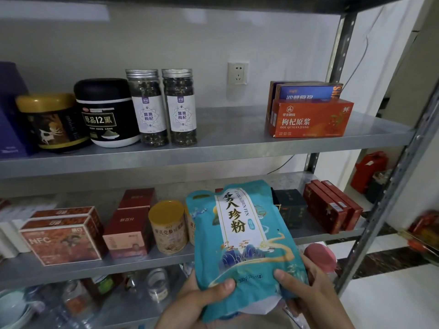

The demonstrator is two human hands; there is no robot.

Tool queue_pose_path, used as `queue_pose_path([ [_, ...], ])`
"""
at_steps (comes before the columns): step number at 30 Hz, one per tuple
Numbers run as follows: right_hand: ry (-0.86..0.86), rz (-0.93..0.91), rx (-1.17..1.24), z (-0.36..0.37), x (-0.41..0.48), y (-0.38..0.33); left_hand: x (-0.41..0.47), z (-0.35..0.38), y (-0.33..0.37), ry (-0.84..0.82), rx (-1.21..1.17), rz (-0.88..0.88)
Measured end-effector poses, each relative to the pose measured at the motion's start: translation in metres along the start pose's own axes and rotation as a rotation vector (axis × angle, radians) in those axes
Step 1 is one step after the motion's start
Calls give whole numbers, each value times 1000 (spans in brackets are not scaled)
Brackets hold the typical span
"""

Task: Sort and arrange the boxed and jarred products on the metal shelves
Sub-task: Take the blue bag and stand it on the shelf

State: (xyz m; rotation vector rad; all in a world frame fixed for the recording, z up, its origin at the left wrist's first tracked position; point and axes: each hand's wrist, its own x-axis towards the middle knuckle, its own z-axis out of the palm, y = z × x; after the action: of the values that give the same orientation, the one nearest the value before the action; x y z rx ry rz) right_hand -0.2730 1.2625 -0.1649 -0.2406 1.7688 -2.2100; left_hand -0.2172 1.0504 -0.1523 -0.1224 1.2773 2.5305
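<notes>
A teal pouch [240, 236] with a white label stands upright in front of the middle shelf [147, 262]. My left hand [202, 302] grips its lower left corner, thumb on the front. My right hand [306, 288] grips its lower right corner the same way. On the upper shelf [225, 143] stand a gold-lidded jar [51, 122], a black-and-white tub [107, 112], two tall clear jars [164, 108] and orange boxes [308, 117]. The middle shelf holds red boxes [64, 233], a pink-and-red box [129, 231], a yellow-lidded can [168, 226], a dark box [291, 207] and flat red boxes [332, 205].
A purple box [9, 110] stands at the far left of the upper shelf. Bare metal lies between the clear jars and the orange boxes. The lowest shelf holds glass jars [156, 283] and bowls [14, 307]. A slanted metal post [389, 203] rises on the right. A wall socket [237, 72] sits behind.
</notes>
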Motion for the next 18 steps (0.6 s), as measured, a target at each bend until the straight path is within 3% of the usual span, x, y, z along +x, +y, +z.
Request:
queue_pose_path([
  [6, -22, 46, 58, -5, 2, -2, -4, -3, 4, -25, 35, 142],
  [12, -167, 102, -5, -2, 1, -1, -5, -9, 6, 13, 262, 232],
  [18, -89, 76, 30, 1, 1, 4, -5, -10, 10, 10, 395, 250],
])
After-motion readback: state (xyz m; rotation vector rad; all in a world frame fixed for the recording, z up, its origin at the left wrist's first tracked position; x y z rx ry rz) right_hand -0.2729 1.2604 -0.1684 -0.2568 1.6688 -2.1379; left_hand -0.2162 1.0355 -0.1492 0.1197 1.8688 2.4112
